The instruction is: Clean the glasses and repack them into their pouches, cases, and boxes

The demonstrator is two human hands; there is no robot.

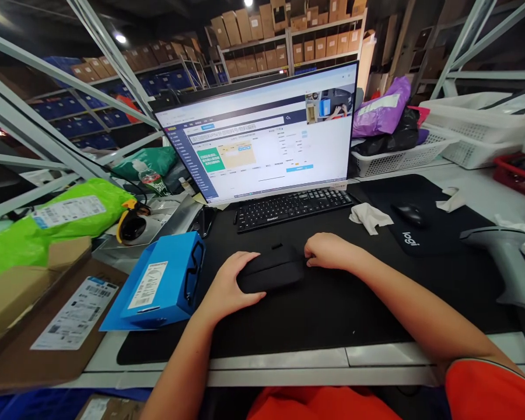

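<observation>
A small black oblong case (pixel 273 269) lies on the black desk mat (pixel 315 315) in front of the keyboard (pixel 294 207). My left hand (pixel 230 286) grips the case's left end, thumb along its front edge. At the case's right end my right hand (pixel 330 251) has its fingers curled and pinched. What those fingertips hold is hidden. An open blue box (pixel 164 283) with a white label lies just left of my left hand.
A lit monitor (pixel 262 137) stands behind the keyboard. A black mouse (pixel 409 214) sits on its pad, with a crumpled white tissue (pixel 370 217) nearby. A grey barcode scanner (pixel 505 259) is at right. White baskets (pixel 472 137), a green parcel (pixel 56 224) and cardboard (pixel 39 326) crowd the sides.
</observation>
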